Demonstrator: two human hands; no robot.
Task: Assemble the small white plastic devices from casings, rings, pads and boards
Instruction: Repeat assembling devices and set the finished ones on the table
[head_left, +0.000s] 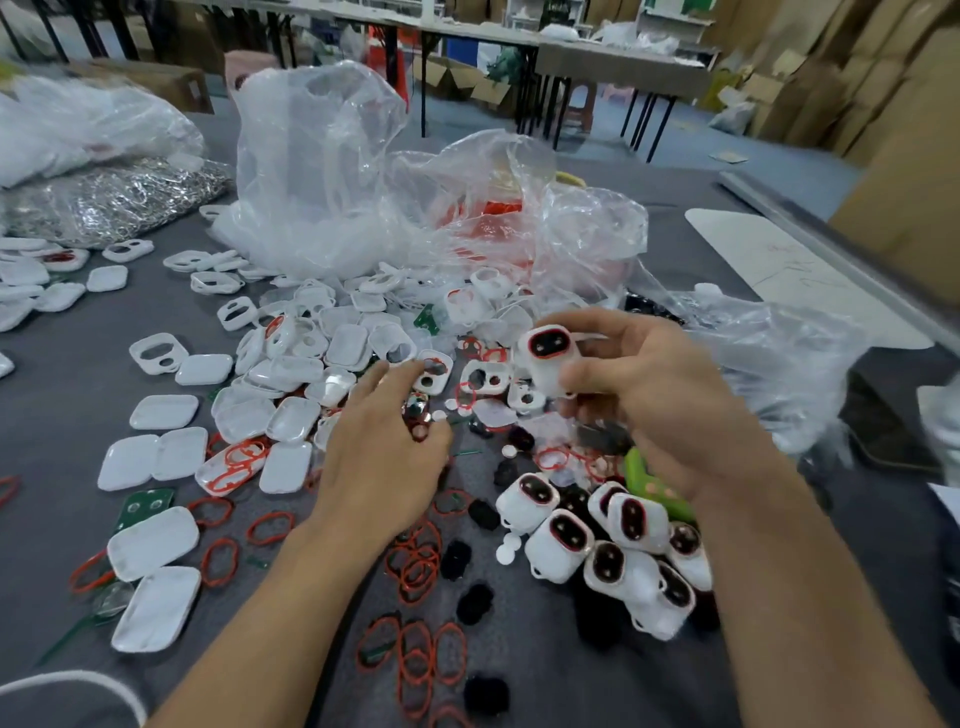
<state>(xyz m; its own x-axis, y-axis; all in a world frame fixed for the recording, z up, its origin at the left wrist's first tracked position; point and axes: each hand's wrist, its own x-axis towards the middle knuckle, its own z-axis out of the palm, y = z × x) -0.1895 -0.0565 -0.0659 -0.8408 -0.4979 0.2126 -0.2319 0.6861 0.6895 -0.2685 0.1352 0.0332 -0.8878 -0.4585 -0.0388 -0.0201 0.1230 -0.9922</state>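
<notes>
Head view, looking down on a grey table (57, 405) crowded with parts. The right hand (665, 410) is raised above the clutter, thumb and curled fingers clamped round one assembled device (545, 358), white, with its red-rimmed dark face turned toward the camera. The left hand (384, 462) is down low on the pile, fingers stretched forward and slightly spread, tips touching an open casing front (432, 370); the thumb sits beside some small round pieces, and whether it pinches anything cannot be told. Just below the right wrist lies a cluster of finished devices (613, 545), tumbled against one another. Red rings (415, 569) are scattered between the two forearms, with fuzzy black pads (475, 603) among them. Off to the left, white casing backs (156, 540) lie flat, and a green board (144, 506) peeks out beside them. Behind the pile, a crumpled clear plastic bag (322, 171) stands open, and a bag of silvery metal pieces (114, 202) rests at far left.
</notes>
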